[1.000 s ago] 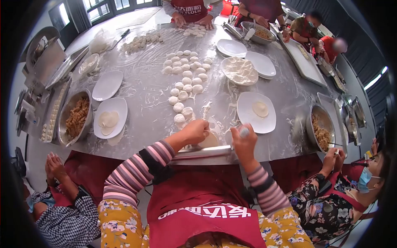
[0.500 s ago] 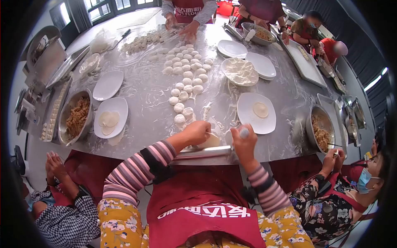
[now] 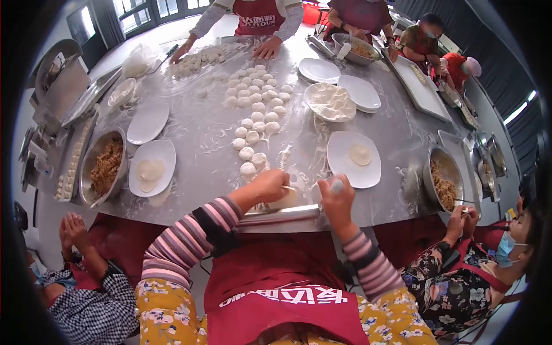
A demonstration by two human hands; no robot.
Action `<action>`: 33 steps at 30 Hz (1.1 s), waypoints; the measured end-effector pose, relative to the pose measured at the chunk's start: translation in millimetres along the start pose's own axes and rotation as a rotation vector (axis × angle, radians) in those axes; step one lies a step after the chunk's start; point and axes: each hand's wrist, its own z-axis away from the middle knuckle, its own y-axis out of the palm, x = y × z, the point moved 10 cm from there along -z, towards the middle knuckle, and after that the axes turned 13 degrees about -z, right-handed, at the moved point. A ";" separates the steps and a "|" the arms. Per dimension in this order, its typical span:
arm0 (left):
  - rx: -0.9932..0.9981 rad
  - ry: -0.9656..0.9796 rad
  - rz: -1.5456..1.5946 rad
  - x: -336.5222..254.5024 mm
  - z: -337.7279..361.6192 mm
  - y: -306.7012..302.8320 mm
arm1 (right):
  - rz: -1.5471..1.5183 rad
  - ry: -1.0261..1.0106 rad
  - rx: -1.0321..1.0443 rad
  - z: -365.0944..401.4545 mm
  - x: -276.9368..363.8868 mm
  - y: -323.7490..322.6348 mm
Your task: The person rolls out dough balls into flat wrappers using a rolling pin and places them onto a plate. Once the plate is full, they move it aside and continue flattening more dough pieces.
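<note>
My left hand [image 3: 268, 188] is closed on the edge of a thin, pale dough wrapper [image 3: 286, 199] near the front edge of the table. My right hand [image 3: 338, 202] is wrapped round the handle of a metal rolling pin [image 3: 284, 215], and the pale handle end pokes out above the fist. The roller lies just on my side of the wrapper. Beyond my left hand runs a long group of floured dough balls [image 3: 257, 119]. On a white plate [image 3: 339, 173] past my right hand rests one flat round wrapper [image 3: 360, 154].
A plate of flour [image 3: 330, 102] and stacked plates [image 3: 359, 91] stand farther back. Filling bowls [image 3: 119, 178] [image 3: 430, 172] sit at both sides. A left plate [image 3: 167, 150] holds wrappers. A person opposite has both hands [image 3: 268, 48] on the table; others stand beside me.
The person opposite has spread their arms, one hand reaching to the dough pieces at the far left. My hands stay on the wrapper and rolling pin, with only a slight shift of the view.
</note>
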 end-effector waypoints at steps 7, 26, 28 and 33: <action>-0.113 -0.060 0.145 17.0 13.0 -3.9 | 0.114 -0.272 -0.043 -39.6 7.4 32.0; -0.193 0.156 0.752 -37.2 -94.9 -67.1 | -0.148 0.114 -0.005 18.3 -3.8 -12.6; -0.375 0.043 0.127 4.0 -83.7 -89.6 | -0.178 0.116 0.028 19.2 -2.9 -10.8; -0.220 -0.118 -0.429 54.2 -25.0 -71.9 | -0.223 0.108 0.012 22.4 0.6 -13.1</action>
